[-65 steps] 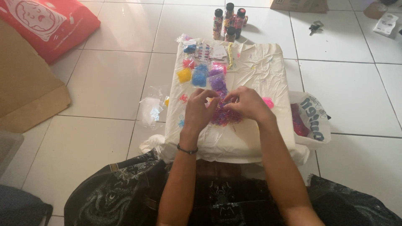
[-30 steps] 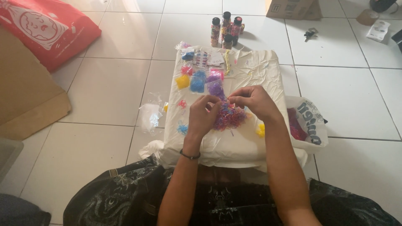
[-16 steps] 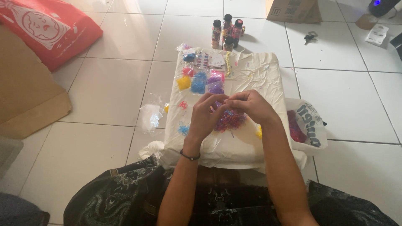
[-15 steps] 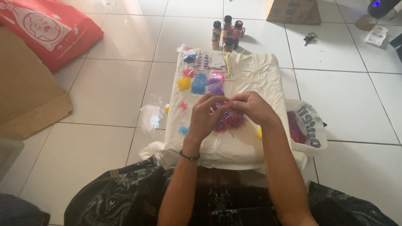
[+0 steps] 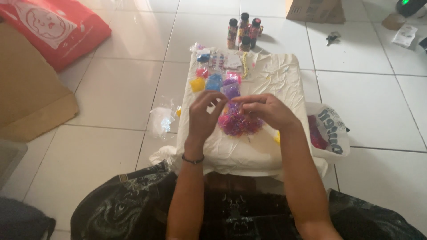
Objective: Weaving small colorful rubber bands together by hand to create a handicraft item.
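band pile under curled left hand, right hand; grips unclear.

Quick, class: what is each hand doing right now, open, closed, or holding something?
Left hand: raised over the pile of small coloured bands, fingers curled; grip cannot be told.
Right hand: fingertips pinched together above the pile; what they hold is too small to tell.
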